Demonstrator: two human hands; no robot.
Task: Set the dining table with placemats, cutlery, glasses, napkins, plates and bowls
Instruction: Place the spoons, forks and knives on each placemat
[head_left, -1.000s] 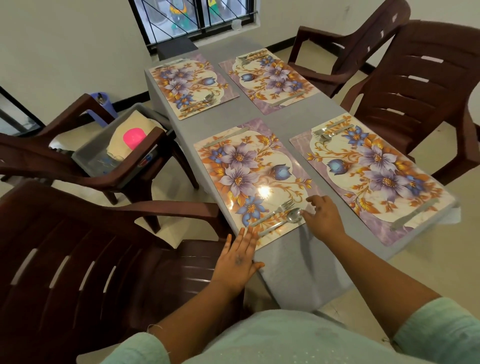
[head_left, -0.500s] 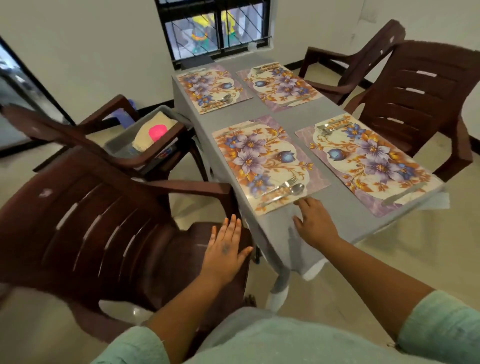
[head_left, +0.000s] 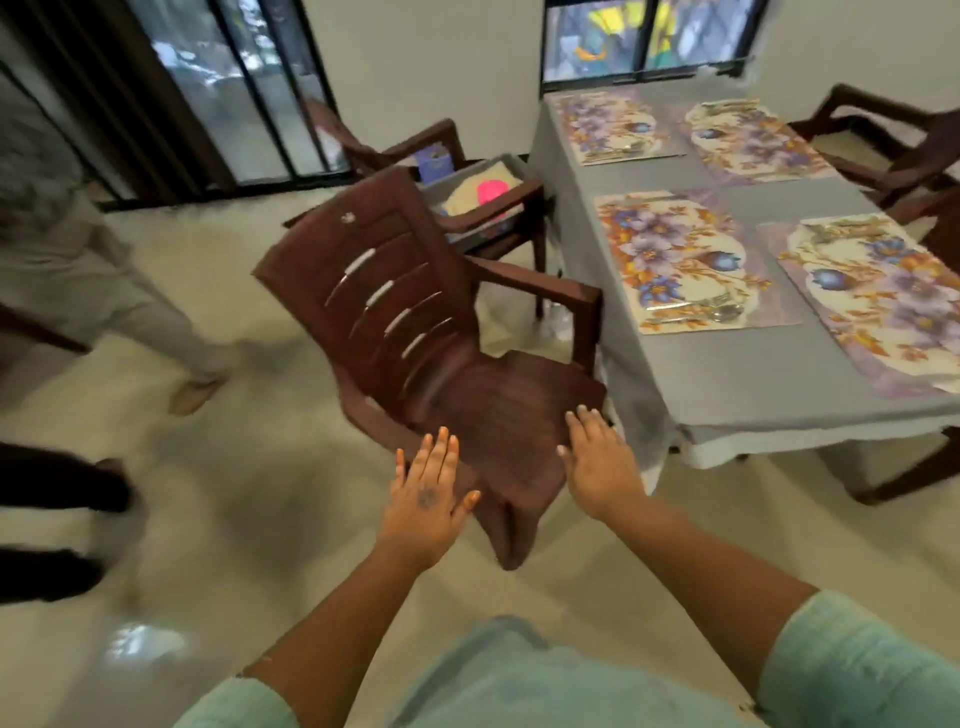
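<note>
Both hands flat, fingers straight and spread, holding nothing: left hand and right hand over the front edge of the brown chair seat; contact unclear. Four floral placemats lie on the grey table, fork and spoon on the nearest.

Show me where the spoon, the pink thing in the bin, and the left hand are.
spoon (head_left: 726, 312): head view, on its bowl.
pink thing (head_left: 492, 189): head view, on its middle.
left hand (head_left: 427, 499): head view, on the back of the hand.
</note>
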